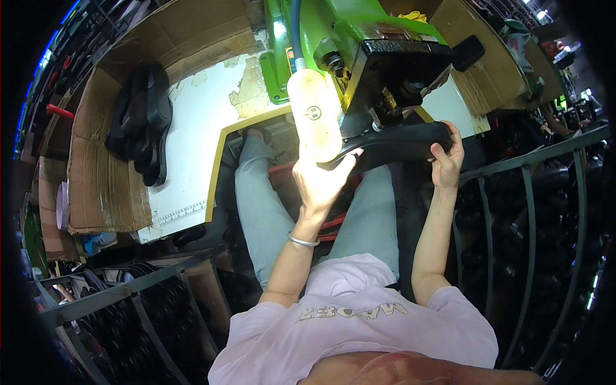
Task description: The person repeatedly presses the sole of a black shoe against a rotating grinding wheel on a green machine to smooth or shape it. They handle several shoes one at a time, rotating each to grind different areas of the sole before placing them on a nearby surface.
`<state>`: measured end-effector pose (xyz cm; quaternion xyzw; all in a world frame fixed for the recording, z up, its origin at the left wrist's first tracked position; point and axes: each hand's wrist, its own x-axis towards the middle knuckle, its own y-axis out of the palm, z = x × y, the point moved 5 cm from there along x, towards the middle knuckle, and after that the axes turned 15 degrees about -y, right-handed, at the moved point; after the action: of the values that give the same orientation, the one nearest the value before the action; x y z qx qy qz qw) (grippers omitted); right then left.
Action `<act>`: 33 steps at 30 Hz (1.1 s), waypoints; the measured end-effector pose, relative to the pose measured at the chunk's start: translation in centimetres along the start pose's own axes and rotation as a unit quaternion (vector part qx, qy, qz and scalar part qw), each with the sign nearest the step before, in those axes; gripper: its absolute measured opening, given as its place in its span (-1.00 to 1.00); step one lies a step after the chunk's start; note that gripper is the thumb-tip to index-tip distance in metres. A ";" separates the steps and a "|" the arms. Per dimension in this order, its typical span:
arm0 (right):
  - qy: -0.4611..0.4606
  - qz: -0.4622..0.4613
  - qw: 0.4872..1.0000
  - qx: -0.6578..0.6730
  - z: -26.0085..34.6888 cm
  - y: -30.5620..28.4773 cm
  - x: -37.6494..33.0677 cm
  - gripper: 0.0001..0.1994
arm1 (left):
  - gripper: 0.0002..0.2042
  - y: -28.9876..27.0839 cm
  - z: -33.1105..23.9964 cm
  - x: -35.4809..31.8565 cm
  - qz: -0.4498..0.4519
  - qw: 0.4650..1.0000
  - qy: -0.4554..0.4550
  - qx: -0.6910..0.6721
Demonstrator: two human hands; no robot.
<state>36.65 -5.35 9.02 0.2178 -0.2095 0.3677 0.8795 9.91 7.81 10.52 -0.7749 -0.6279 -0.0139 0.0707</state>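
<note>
A long black shoe sole [394, 146] spans the space between my two hands, under the dark head of a green machine [359, 25]. My left hand [321, 183] is closed on the sole's left end, its thumb along the near side; a bright pale oval lamp [314, 112] above hides part of its fingers. At the other end, my right hand [447, 159] grips the sole with its thumb on the near face and fingers around the tip. The sole's far edge lies against the machine's black working part [404, 70], and their contact is partly hidden.
Several black soles [144, 119] lie piled on the white table [192, 144] at the left, beside cardboard walls [102, 154]. Another black piece [468, 52] rests right of the machine. Metal racks [529, 212] filled with dark items stand on both sides of me.
</note>
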 end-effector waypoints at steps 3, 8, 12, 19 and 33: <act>0.029 0.001 0.999 -0.025 -0.2 0.0 0.8 -0.40 | -0.71 0.5 -1.6 0.0 -0.015 1.000 0.015 0.005; 0.062 0.029 0.997 -0.040 0.2 1.3 1.0 -0.42 | -0.65 -0.4 1.4 0.1 0.027 0.997 -0.023 -0.064; 0.075 0.050 0.995 -0.039 0.2 3.2 0.2 -0.41 | -0.68 -2.7 3.0 -0.1 0.053 0.991 -0.070 -0.103; 0.049 0.089 0.995 -0.014 0.8 4.3 -0.8 -0.38 | -0.75 -4.2 4.5 0.0 0.101 0.984 -0.087 -0.114; 0.024 0.117 0.993 -0.019 1.4 5.6 0.6 -0.35 | -0.77 -2.4 2.1 0.5 0.054 0.998 0.001 0.018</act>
<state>32.60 -2.22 11.81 0.1664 -0.2195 0.4692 0.8390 7.50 9.01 8.76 -0.8064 -0.5852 0.0005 0.0854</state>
